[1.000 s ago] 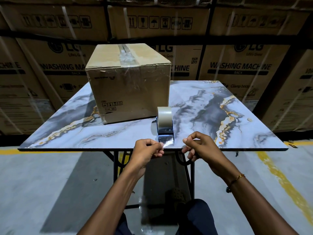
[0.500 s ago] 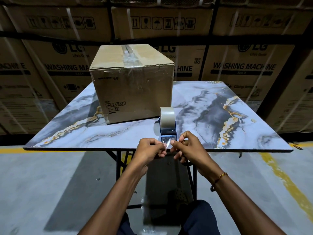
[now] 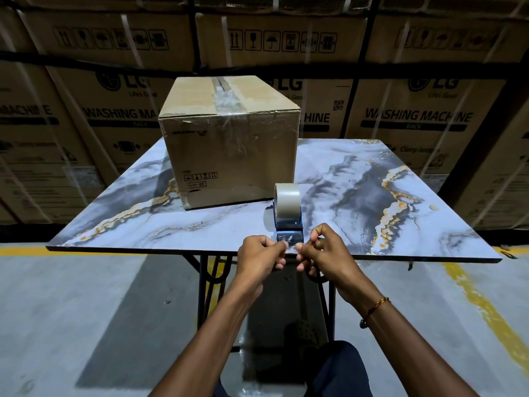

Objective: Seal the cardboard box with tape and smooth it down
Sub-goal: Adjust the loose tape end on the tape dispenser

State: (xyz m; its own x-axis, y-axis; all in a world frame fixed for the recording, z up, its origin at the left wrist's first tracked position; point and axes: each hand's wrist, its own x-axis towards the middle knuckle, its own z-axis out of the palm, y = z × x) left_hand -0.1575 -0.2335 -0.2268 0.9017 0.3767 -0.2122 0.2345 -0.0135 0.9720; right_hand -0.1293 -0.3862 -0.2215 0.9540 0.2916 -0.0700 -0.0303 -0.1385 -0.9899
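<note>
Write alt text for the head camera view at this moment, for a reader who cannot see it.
Both hands, left hand and right hand, pinch at the front end of a blue tape dispenser at the near edge of a marble-patterned table. A cardboard box, clear tape along its top seam, sits behind it; large washing machine cartons fill the background.

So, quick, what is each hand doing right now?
Left hand: closed, pinching the loose tape end at the tape dispenser.
Right hand: closed, fingertips pinched on the same tape end.
</note>
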